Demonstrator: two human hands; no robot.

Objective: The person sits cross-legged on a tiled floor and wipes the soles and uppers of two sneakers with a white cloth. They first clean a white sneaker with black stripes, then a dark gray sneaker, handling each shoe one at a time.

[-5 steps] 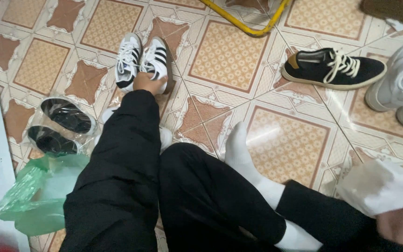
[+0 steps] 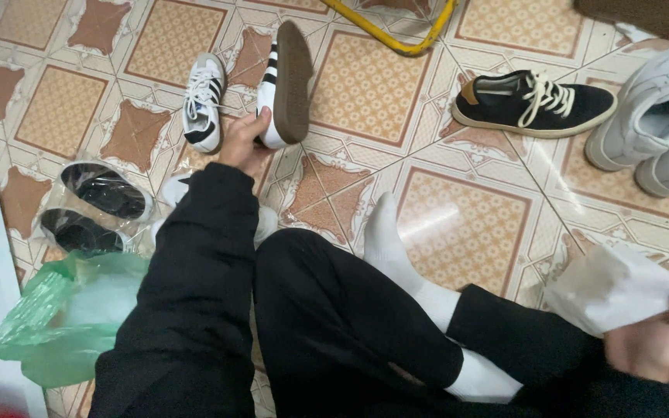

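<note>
Striped sneaker (image 2: 282,85) now tipped on edge, brown sole showing; a moment ago it sat flat beside its mate (image 2: 201,101). My left hand (image 2: 243,142) clasps its heel. Right hand (image 2: 656,340) clutches white cloth (image 2: 609,286).

A crumpled green plastic bag (image 2: 63,325) lies beside a clear bag of dark insoles (image 2: 94,207).

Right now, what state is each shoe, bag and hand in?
left hand: gripping the tipped sneaker
tipped sneaker: on its side, brown sole showing
striped sneaker: upright, laced
black sneaker: upright on floor
white shoes: upright, side by side
right hand: clutching white cloth
green bag: crumpled
</note>
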